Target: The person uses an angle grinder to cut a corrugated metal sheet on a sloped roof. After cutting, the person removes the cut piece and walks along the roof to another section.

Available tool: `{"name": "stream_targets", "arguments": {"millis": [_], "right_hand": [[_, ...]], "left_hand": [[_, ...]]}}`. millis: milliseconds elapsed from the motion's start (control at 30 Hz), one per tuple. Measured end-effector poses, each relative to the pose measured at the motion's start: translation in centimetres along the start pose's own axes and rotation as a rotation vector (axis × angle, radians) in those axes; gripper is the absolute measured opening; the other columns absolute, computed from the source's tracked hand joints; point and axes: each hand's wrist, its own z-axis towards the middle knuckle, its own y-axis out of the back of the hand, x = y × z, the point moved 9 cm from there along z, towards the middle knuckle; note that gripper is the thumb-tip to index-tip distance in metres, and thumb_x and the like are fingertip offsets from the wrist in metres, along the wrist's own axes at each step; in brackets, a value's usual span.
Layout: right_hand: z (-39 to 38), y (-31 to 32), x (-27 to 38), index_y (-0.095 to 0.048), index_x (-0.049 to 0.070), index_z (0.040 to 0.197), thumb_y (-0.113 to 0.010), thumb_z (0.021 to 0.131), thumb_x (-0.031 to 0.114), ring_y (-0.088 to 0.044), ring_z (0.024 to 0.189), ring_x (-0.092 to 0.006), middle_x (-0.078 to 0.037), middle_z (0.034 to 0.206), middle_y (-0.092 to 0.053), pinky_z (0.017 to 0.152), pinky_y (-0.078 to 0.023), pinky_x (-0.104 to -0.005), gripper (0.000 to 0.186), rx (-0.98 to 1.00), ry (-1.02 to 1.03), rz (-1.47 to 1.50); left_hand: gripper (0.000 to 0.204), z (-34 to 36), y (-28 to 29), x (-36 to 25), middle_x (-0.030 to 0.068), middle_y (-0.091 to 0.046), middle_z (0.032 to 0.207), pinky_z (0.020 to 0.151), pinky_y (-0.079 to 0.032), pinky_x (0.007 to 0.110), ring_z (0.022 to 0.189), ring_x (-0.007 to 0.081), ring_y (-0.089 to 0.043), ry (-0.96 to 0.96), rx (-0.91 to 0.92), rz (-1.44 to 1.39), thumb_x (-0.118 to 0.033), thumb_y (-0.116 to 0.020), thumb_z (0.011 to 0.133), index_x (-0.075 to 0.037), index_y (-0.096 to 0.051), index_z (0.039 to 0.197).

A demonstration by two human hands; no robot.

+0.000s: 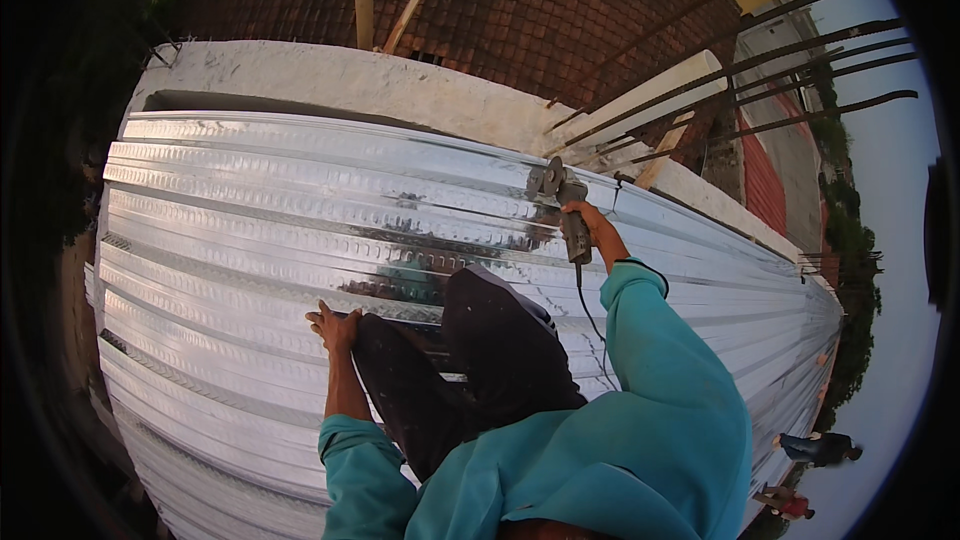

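Note:
My right hand [597,232] is wrapped round the body of an angle grinder [573,208], whose disc end points away from me. A dark power cord [587,310] trails from its rear toward my body. The grinder's head is over the ribbed, shiny metal decking [230,230], close to its far edge; whether the disc touches the metal I cannot tell. Beside my left knee, my left hand [333,328] rests on the decking with its fingers spread, holding nothing. I am crouched on the sheets in dark trousers.
A pale concrete beam [330,75] runs along the far edge, with a tiled roof [500,10] beyond. Bare steel rods [800,45] jut out at the upper right, near a pale pipe [650,100]. Two people [820,449] stand at the lower right.

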Motion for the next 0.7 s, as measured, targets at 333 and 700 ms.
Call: {"name": "stream_targets", "arguments": {"millis": [333,700], "right_hand": [[0.9,1.3,0.1,-0.058,0.001,0.104,-0.070,0.079,0.024,-0.064,0.065,-0.0261,-0.014,0.082,-0.062,0.059,-0.058,-0.0437,0.037,-0.013,-0.029,-0.014],[0.7,0.6,0.8,-0.062,0.002,0.101,-0.073,0.076,0.024,-0.067,0.065,-0.0261,-0.014,0.079,-0.066,0.058,-0.058,-0.0396,0.034,-0.062,0.018,-0.039]], "left_hand": [[0.113,-1.5,0.6,-1.4,0.0317,0.004,0.160,0.113,-0.028,0.061,0.146,0.0525,-0.007,0.020,0.043,0.005,-0.039,-0.082,0.071,-0.013,-0.015,0.157],[0.109,-0.4,0.2,-0.4,0.0261,0.004,0.162,0.112,-0.026,0.065,0.148,0.0487,-0.005,0.016,-0.001,-0.024,-0.040,-0.080,0.073,-0.016,-0.016,0.157]]}}
